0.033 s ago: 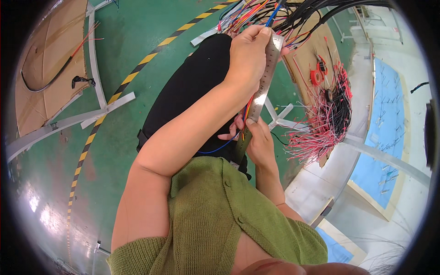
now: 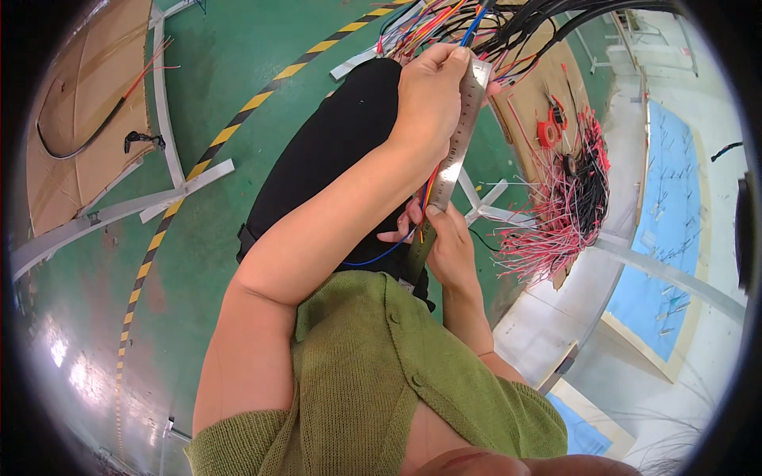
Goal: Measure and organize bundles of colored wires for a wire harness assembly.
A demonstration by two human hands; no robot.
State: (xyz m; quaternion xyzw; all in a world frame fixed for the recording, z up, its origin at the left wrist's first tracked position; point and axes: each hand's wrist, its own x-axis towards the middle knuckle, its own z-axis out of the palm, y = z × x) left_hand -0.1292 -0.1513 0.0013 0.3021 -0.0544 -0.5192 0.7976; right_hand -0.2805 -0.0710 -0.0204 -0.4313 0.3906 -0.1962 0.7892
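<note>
A steel ruler (image 2: 454,151) runs slantwise over my lap, its far end beside a black cable bundle and its near end against my green top. My left hand (image 2: 429,99) is closed at the far end, pinching the ruler together with blue wires (image 2: 474,28). Lower down, my right hand (image 2: 449,242) presses its thumb on the ruler, fingers curled behind it. Red and yellow wires (image 2: 428,195) lie along the ruler's left edge into the right hand. A thin blue wire (image 2: 379,258) loops out to the left from there. Most of the wires' length is hidden behind ruler and hands.
Ahead hang thick black cables (image 2: 548,20) with loose coloured wire ends. To the right, red and black wires (image 2: 583,198) heap on cardboard (image 2: 514,119) near a red ring-shaped item (image 2: 548,133). A blue board (image 2: 671,230) stands further right. Left lies more cardboard (image 2: 87,95) on a metal frame (image 2: 171,127).
</note>
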